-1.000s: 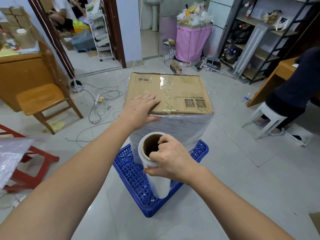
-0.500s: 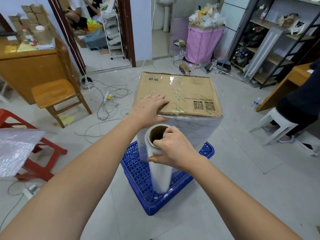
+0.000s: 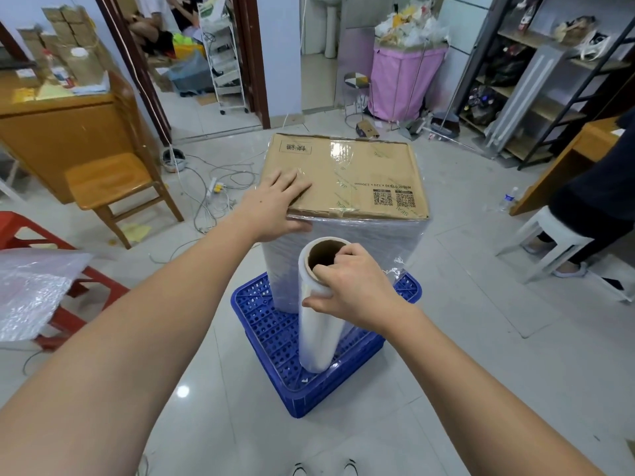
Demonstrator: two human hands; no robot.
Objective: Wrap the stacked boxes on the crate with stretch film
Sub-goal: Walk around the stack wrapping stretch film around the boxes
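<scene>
Stacked boxes stand on the blue crate, set toward its far edge, the near part of the crate's perforated top left bare; the sides of the stack are covered in layered stretch film, while the cardboard top face, bearing two QR codes and clear tape, is exposed; the crate rests on the tiled floor; left hand lies flat with fingers extended on the near left corner of the top box, thumb over the edge, grasping nothing; right hand grasps the stretch film roll at its upper end, fingers hooked into the cardboard core and thumb against the outer wrap; the roll is upright, its lower end at the crate's near edge, just beside the wrapped near face; film runs from roll to stack; a wooden chair stands to the left, well apart.
</scene>
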